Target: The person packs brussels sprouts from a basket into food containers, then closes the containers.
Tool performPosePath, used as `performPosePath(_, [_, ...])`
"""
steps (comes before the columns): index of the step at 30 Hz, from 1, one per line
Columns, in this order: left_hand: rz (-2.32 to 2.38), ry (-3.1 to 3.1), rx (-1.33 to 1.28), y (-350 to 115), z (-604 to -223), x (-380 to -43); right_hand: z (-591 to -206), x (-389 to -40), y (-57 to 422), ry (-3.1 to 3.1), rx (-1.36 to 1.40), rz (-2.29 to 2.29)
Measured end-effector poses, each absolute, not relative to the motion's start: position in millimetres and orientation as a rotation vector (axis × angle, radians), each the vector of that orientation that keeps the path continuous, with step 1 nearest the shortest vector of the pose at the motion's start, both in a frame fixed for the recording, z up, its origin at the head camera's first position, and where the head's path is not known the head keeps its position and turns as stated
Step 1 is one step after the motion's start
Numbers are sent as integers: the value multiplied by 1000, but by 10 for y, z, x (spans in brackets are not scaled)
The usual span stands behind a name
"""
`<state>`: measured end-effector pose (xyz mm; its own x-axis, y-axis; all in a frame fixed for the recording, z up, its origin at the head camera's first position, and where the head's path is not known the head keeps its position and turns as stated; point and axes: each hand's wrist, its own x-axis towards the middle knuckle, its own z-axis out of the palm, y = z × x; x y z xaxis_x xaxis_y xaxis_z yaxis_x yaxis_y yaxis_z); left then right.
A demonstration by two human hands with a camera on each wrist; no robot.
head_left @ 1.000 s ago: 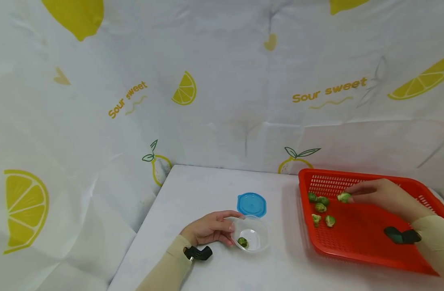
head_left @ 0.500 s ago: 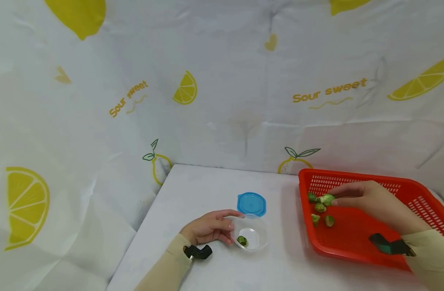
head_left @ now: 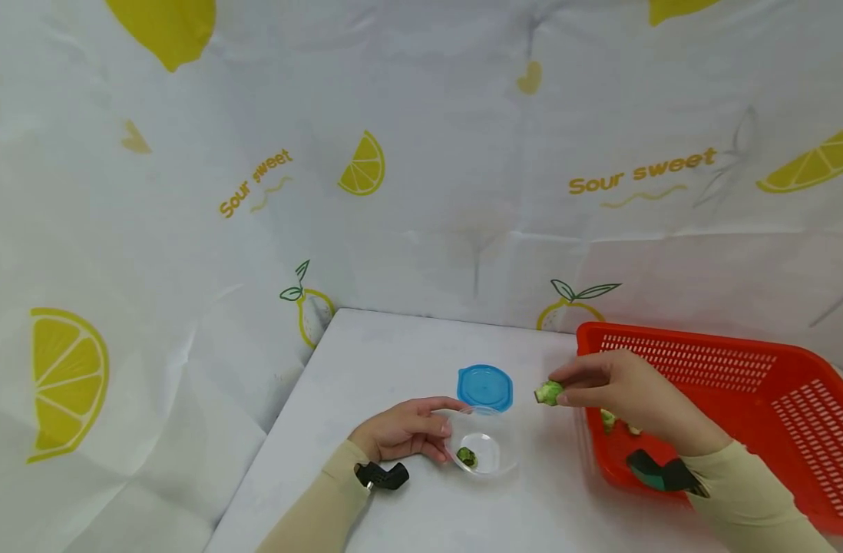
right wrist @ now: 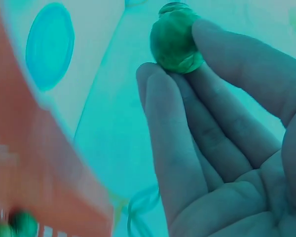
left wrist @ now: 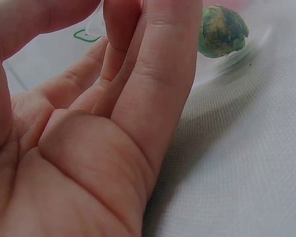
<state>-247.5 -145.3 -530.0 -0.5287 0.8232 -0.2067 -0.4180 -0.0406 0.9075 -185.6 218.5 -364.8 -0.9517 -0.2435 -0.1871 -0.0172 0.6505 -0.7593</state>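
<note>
Between thumb and fingertips my right hand (head_left: 632, 395) pinches a Brussels sprout (head_left: 549, 392), lifted over the table just left of the basket; the right wrist view shows this sprout (right wrist: 175, 42) close up. My left hand (head_left: 408, 430) holds the side of a small clear plastic bowl (head_left: 496, 461) on the table, thumb at its rim. Inside the bowl, toward its left side, lies one sprout (head_left: 466, 457), browned in places, also seen in the left wrist view as a mottled sprout (left wrist: 223, 31). Behind the bowl a blue lid (head_left: 486, 386) lies flat.
A red perforated basket (head_left: 760, 445) stands at the right, under my right forearm. A few sprouts (head_left: 608, 420) show near its left wall, others hidden by my hand. White fabric (head_left: 428, 177) printed with lemons rises behind the table (head_left: 387, 353).
My right hand has carried the sprout leftward, out of the basket and over its left rim. The left hand and bowl stay in place; the head view has turned slightly.
</note>
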Motion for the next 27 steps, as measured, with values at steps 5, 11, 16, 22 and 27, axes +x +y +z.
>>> performPosePath(5, [1727, 1310, 467, -1470, -5296, -2474, -3733, -1858, 1852, 2597, -291, -1254])
performPosePath(11, [1723, 1302, 470, -1465, -5275, -2464, -3893, -1827, 1584, 2557, -300, -1341])
performPosePath(16, [1724, 1301, 473, -1458, -5283, -2470, -4065, -1810, 1418, 2515, -247, -1402])
performPosePath(22, [1719, 1303, 477, -1448, -5285, -2482, -4197, -1795, 1308, 2524, -198, -1417])
performPosePath(27, [1715, 1298, 475, -1463, -5288, -2479, -4249, -1803, 1258, 2510, -198, -1422])
